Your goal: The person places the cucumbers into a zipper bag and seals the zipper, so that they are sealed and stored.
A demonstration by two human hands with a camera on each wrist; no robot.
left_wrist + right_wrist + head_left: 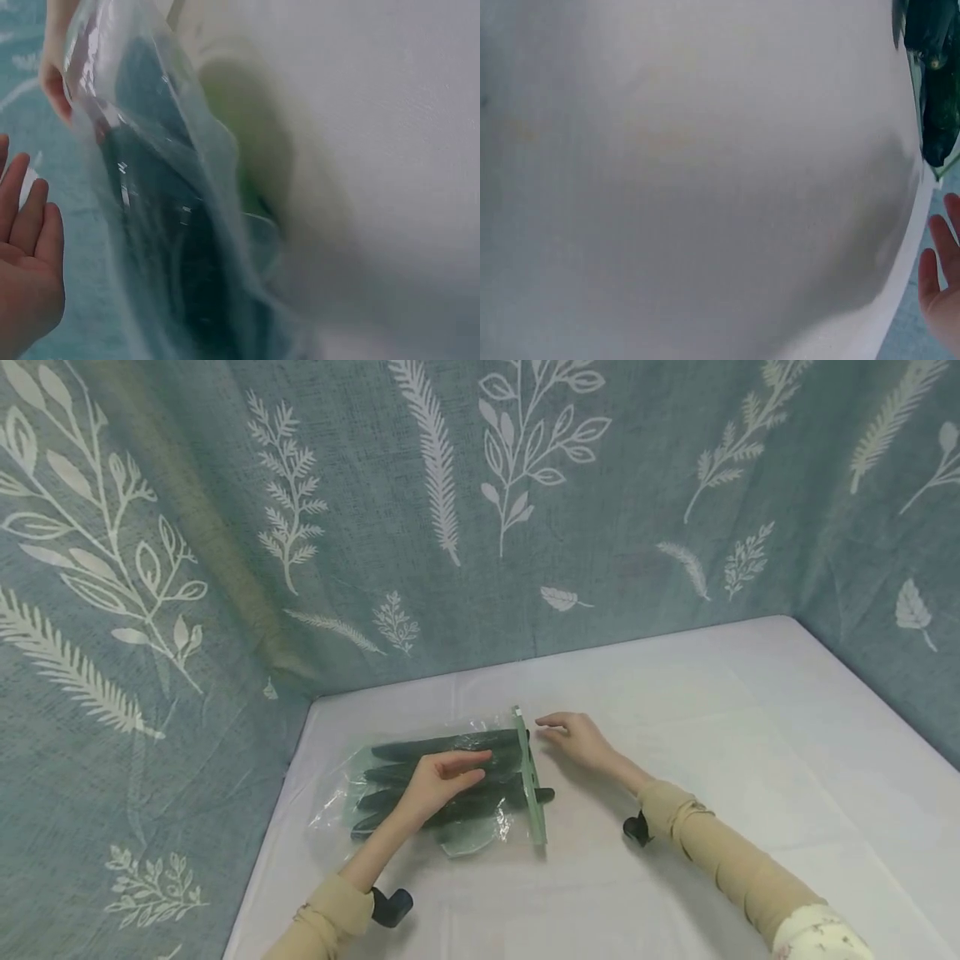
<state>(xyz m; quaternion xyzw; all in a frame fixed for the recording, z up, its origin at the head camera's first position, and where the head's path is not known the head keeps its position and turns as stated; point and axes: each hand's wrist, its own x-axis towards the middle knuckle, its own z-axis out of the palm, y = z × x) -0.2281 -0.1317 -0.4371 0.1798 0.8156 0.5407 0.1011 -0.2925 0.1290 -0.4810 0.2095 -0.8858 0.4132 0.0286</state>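
Note:
A clear plastic bag (467,842) with a green strip (534,802) along its mouth lies on the table, its mouth to the right. Several dark green cucumbers (442,746) lie side by side inside; one pokes its end past the strip. Over the bag hovers my left hand (438,787), fingers and thumb apart with nothing between them; it hides part of the cucumbers. My right hand (577,742) is just right of the bag's mouth, fingers loosely extended and holding nothing. In the right wrist view, cucumber ends (939,112) show near that hand's fingers.
A white cloth covers the table (712,735). Blue-green curtains (465,602) with white leaf patterns stand behind it and at both sides. A black wrist device (392,907) sits at the left cuff, another (637,829) at the right.

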